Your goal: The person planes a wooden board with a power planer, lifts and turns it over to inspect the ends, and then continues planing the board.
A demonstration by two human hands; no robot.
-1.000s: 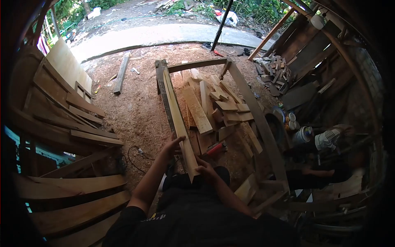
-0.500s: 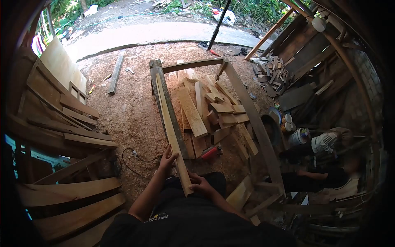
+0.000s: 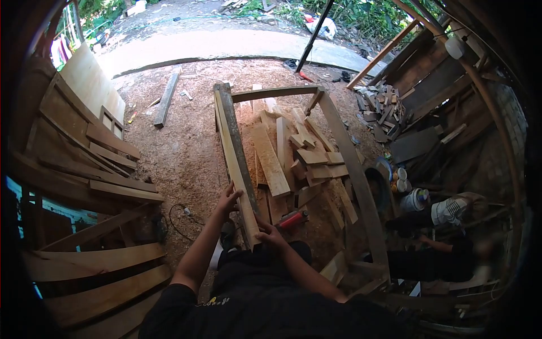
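A long, pale wooden strip [image 3: 239, 179] lies lengthwise along the left beam [image 3: 246, 161] of a dark wooden frame, its near end close to my body. On its left edge, my left hand [image 3: 228, 200] grips it with thumb and fingers. My right hand [image 3: 272, 235] is closed around the right side near the closest end, the thumb on top. Between the frame's beams is a heap of loose cut boards [image 3: 270, 161]. A red tool with a rounded body [image 3: 292, 220] lies just beyond my right hand.
The frame's right beam [image 3: 354, 169] and far crossbar [image 3: 276, 92] border the heap. Planks [image 3: 107, 265] are stacked at left. A person in dark clothes [image 3: 435, 251] is at right, near paint buckets [image 3: 415, 199]. Shavings cover the floor [image 3: 175, 152]; a cable [image 3: 172, 217] lies there.
The strip's near end has moved forward, away from my body, and both hands have moved forward with it. The whole view has shifted slightly. The person at right has moved an arm.
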